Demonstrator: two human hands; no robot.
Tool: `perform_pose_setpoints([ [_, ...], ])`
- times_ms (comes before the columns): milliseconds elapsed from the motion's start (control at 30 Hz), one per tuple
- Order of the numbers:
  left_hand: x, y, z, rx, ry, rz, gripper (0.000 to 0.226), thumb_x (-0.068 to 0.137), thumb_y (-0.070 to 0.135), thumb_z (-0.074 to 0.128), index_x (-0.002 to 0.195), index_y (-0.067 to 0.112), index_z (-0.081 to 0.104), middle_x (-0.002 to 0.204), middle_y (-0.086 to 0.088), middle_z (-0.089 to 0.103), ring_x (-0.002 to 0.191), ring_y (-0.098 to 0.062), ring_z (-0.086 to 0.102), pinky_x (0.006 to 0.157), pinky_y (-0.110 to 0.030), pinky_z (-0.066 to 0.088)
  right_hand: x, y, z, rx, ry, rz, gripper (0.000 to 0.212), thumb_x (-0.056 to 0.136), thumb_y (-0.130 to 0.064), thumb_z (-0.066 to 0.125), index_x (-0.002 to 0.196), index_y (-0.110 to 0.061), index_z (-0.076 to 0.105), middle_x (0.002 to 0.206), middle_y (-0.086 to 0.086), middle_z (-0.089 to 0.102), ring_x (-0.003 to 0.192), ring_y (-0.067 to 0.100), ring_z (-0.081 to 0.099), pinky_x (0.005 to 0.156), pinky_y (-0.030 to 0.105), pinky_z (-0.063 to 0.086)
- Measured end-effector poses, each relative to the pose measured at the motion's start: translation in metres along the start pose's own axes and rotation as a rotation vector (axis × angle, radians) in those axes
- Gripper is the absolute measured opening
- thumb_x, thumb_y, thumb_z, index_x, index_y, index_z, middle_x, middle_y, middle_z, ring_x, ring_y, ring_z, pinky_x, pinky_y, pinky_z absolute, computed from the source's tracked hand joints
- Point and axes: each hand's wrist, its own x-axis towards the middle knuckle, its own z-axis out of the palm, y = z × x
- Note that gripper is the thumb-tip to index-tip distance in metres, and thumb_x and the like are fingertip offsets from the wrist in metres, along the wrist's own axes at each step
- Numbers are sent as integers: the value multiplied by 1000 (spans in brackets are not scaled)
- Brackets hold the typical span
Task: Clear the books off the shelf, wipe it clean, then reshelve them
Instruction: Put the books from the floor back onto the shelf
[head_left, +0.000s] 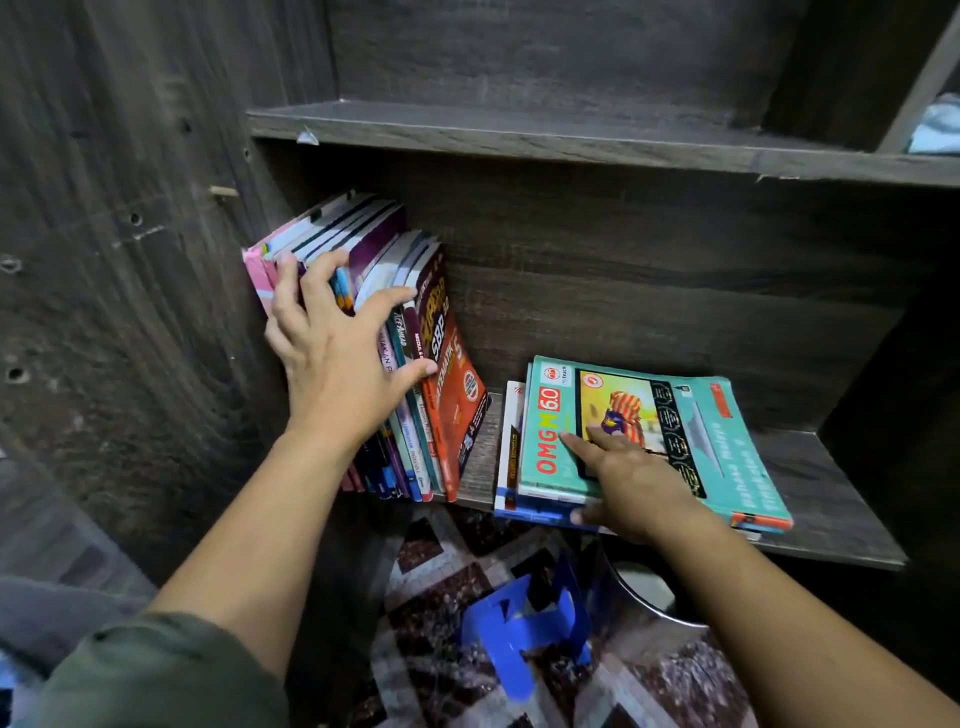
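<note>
Left hand (337, 358) splayed wide, clamping the upright books (444, 358); right hand (639, 483) pinches the flat stack (717, 431) on the shelf (836, 504); nothing cleared yet by the look, wiping and reshelving ahead.

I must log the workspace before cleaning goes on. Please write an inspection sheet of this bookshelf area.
Surface: dark wooden shelf, partly covered by books.
Job's things: upright books lean at left; flat stack at right, teal OMGM 6.0 workbook on top.
Clutter: white scrap on the upper shelf edge.
Fingers: left hand grips across the upright books; right hand pinches the flat stack's front edge.
Cables: nothing seen.
Surroundings: patterned rug, blue plastic object and round metal object below; pale blue cloth upper right.
</note>
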Motion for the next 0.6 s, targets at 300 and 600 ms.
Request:
perform_pose_setpoints([
  [300,-3,22,-12,-55,-51,-111,61,67,28,87,121,32,59,155,-5,17,147,-32,-9,116,-53,13,-9,9,0,35,12,-6,87,86,-46,67,154,-32,13,162,2,10,147,21,17,117,37,24],
  [600,-3,0,-27,-109,-61,-43,60,82,26,74,137,28,50,155,3,27,148,-24,3,112,-57,24,-21,-6,2,-82,106,16,63,97,-43,50,152,-32,22,156,1,31,137,22,39,104,35,40],
])
